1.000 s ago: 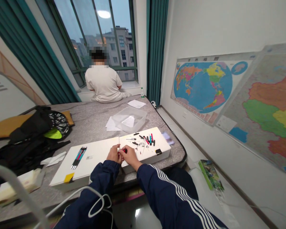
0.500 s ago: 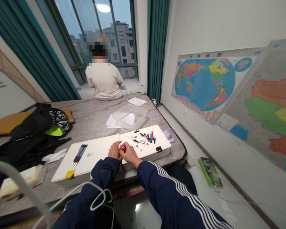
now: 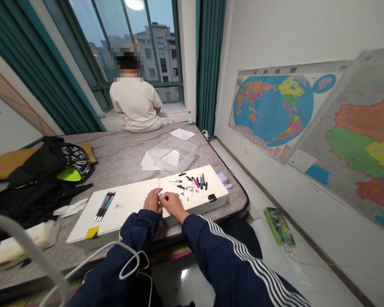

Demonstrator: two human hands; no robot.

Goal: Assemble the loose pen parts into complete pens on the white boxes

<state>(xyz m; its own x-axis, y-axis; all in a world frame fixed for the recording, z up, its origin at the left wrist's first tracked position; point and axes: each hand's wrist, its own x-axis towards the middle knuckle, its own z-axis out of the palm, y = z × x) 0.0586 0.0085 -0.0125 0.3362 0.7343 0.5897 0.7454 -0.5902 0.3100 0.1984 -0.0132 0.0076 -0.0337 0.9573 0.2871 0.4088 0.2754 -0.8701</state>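
Over the seam between two white boxes, my left hand (image 3: 152, 201) and my right hand (image 3: 173, 204) meet, fingers pinched. A red pen part (image 3: 165, 198) is between them, mostly covered by the fingers. Loose pen parts (image 3: 196, 182) in black, red and teal lie scattered on the right white box (image 3: 192, 204), beside my right hand, with small clear and metal bits among them. To the left of my left hand, several pens (image 3: 105, 207) lie side by side on the left white box (image 3: 128, 199), tips toward me.
A clear plastic bin (image 3: 185, 158) and paper sheets (image 3: 182, 134) sit behind the boxes. Black bag and clothing (image 3: 35, 170) lie at left, near a tissue pack (image 3: 25, 243). A white cable (image 3: 128, 251) loops over my left sleeve. Someone in white (image 3: 136, 102) sits by the window.
The red pen part shows less between my fingers than before. Both hands stay together at the seam, and the view has shifted slightly.
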